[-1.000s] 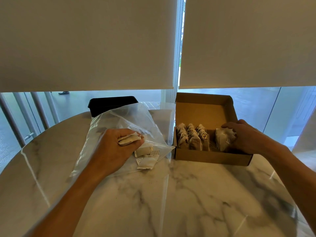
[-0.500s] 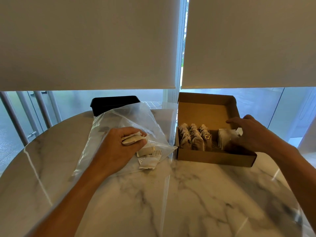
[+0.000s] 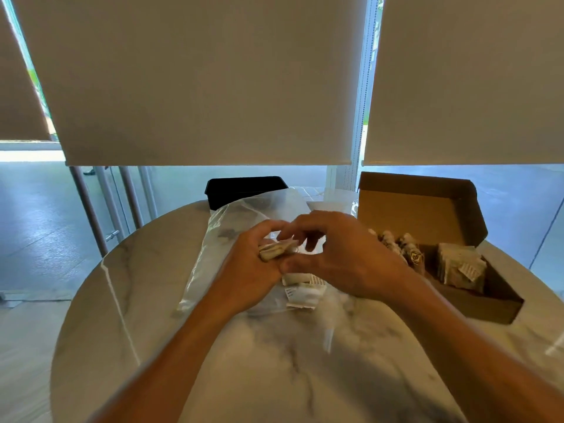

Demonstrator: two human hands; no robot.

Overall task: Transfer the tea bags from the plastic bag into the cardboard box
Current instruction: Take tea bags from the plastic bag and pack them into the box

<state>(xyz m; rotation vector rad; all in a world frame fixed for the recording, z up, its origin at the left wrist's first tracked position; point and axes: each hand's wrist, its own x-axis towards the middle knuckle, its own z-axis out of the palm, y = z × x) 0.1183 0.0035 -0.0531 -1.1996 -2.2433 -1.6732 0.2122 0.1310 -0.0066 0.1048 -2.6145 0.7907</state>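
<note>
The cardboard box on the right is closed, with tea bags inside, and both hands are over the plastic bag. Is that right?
Not quite. The head view shows the cardboard box open, lid flap standing up. Tea bags do sit inside, and the left hand and right hand are over the plastic bag.

Your two hands meet at centre
Your left hand (image 3: 250,267) is curled closed, knuckles up; your right hand (image 3: 345,254) reaches across beside it, fingers (image 3: 305,227) spread and bent, forearms converging
</note>
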